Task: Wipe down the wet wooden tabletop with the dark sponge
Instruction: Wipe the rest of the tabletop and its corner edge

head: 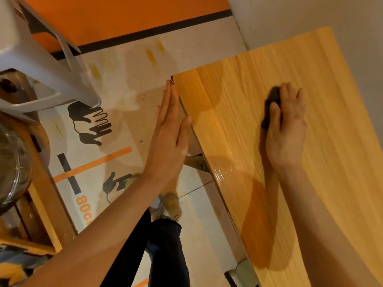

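Head view: both forearms extend forward. The left hand [170, 133], fingers straight and together, lies flat against the wet wooden bench [238, 125] edge; farther in, the right hand [287, 129] grips the dark sponge [272, 100], pressed onto the benchtop.

Dark sponge [272, 104] flat on glossy, wet, light wooden tabletop [238, 129], mid-surface.

The wooden tabletop [238, 112] has a pale, streaky grain and a glossy wet sheen along its left edge, with darker damp patches near the far left corner and the near edge. On it lies 1 dark sponge [271, 104], pressed flat under the right hand [287, 129]. The left hand [171, 129] lies with straight fingers against the tabletop's left edge.
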Tool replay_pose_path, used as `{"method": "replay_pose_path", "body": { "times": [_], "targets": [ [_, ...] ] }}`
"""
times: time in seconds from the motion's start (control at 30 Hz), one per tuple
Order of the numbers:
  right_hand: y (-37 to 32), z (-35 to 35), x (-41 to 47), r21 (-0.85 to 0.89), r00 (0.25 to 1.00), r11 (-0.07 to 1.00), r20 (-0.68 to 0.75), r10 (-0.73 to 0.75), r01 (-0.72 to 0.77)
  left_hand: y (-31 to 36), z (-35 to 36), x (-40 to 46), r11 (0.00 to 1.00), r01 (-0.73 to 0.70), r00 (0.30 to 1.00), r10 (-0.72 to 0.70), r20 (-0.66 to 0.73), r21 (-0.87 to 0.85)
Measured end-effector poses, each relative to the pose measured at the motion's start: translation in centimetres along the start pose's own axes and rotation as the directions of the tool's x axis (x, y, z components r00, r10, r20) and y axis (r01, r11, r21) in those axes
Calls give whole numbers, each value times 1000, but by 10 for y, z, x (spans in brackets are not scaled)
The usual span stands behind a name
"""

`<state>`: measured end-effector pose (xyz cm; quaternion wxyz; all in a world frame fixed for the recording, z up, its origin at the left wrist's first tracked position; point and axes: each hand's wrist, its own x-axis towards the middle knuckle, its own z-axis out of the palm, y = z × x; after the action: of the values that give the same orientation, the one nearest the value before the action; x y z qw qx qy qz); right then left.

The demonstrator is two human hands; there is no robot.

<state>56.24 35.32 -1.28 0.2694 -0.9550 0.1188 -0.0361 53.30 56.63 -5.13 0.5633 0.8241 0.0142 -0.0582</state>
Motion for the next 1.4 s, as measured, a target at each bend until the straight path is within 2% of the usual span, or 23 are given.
{"method": "replay_pose_path", "body": {
  "times": [0.03,0.07,0.1,0.17,0.23,0.27,0.3,0.33,0.4,0.47,0.5,0.53,0.6,0.67,0.7,0.77,0.83,0.97,1.27,1.4],
  "targets": [
    [0,1,-2,8,996,997,-48,75,-75,1,1,0,1000,10,1000,-11,-12,-8],
    [-7,7,-10,14,995,996,-50,85,-85,3,3,0,1000,22,999,-23,-24,-12],
    [-17,15,-22,17,1000,1000,-18,25,-25,4,5,0,999,33,999,-34,-36,-12],
    [-39,32,-55,28,967,973,104,-232,231,5,7,0,999,52,997,-51,-51,16],
    [-47,37,-79,42,847,876,238,-476,481,5,6,0,996,56,997,-52,-52,67],
    [-42,31,-78,42,801,839,278,-531,542,5,5,0,995,53,998,-49,-44,86],
    [-32,22,-71,42,794,837,292,-533,546,5,4,0,994,51,998,-48,-34,97],
    [-20,13,-64,39,829,870,286,-480,491,6,3,1,994,50,998,-48,-28,101],
    [1,-4,-49,49,943,962,192,-272,268,6,3,2,994,43,999,-40,-30,105],
    [-1,-4,-51,62,992,994,86,-95,90,7,5,1,995,32,999,-28,-44,99],
    [-12,1,-60,67,992,994,85,-95,90,7,6,0,995,28,998,-24,-53,91],
    [-24,9,-71,72,979,984,113,-168,161,7,7,0,996,29,998,-24,-61,85],
    [-39,23,-98,56,896,925,234,-377,375,6,8,0,995,39,997,-33,-70,88],
    [-36,23,-112,55,825,882,329,-459,469,4,6,1,995,37,997,-31,-65,93],
    [-30,20,-113,70,840,894,319,-440,442,3,4,2,995,29,998,-24,-61,98],
    [-22,12,-118,79,928,955,227,-295,285,-1,-1,2,995,18,998,-13,-54,97],
    [-20,8,-129,102,969,982,173,-174,158,-4,-6,6,998,42,997,-38,-69,51],
    [-24,14,-156,-22,948,975,242,-208,219,-11,-16,22,995,85,995,-87,-46,-55],
    [-72,62,-112,-299,978,933,120,-169,198,-14,-34,34,994,14,999,-8,52,-113],
    [-98,80,-77,-333,978,920,71,-194,207,-16,-44,37,976,47,990,-16,141,-213]
  ]
}}
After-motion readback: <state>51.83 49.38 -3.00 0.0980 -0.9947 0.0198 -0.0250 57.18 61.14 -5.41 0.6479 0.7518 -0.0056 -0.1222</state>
